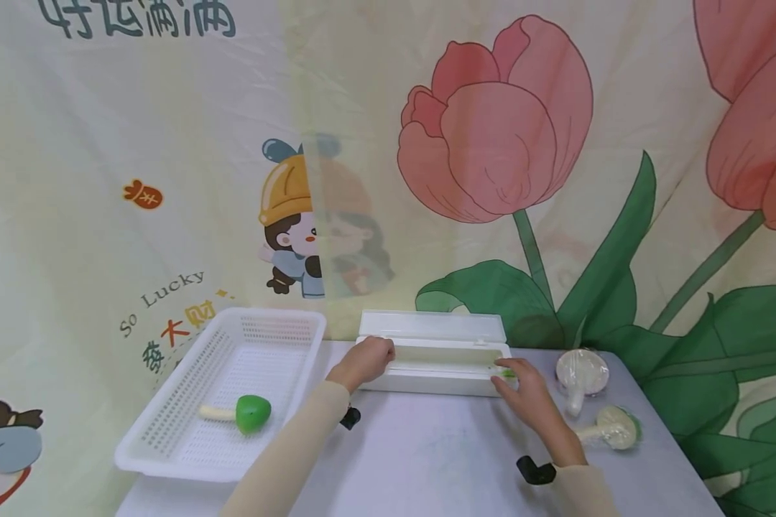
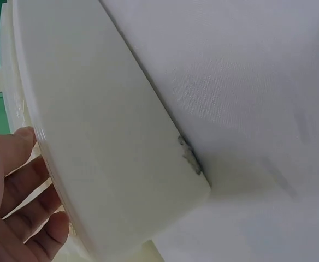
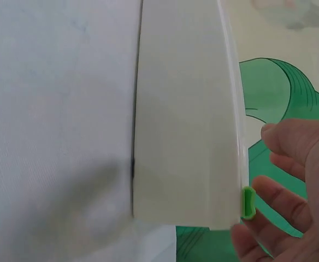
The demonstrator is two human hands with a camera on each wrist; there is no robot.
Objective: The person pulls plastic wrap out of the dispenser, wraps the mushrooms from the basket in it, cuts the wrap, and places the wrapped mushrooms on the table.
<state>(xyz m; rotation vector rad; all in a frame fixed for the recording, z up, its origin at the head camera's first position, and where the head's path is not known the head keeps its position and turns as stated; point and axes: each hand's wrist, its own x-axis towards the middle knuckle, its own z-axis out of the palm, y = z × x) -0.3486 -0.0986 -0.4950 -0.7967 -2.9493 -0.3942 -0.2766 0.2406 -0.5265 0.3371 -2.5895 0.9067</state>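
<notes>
A long white cling film dispenser (image 1: 440,386) lies on the table with its lid (image 1: 433,327) raised at the back. My left hand (image 1: 368,359) is at its left end. In the left wrist view, the thumb (image 2: 24,136) and curled fingers of that hand hold the dispenser's rim. Over the right end reaches my right hand (image 1: 524,388), thumb and fingers spread. A small green slider (image 3: 248,203) sits on the rim there, with fingertips right beside it in the right wrist view.
A white perforated basket (image 1: 194,470) stands at left with a green-capped, pale-stemmed mushroom-like piece (image 1: 253,414) inside. Two film-wrapped pieces of similar shape, one pale (image 1: 582,371) and one green-edged (image 1: 621,429), lie right of my right hand. A printed cloth (image 1: 362,86) hangs behind the table.
</notes>
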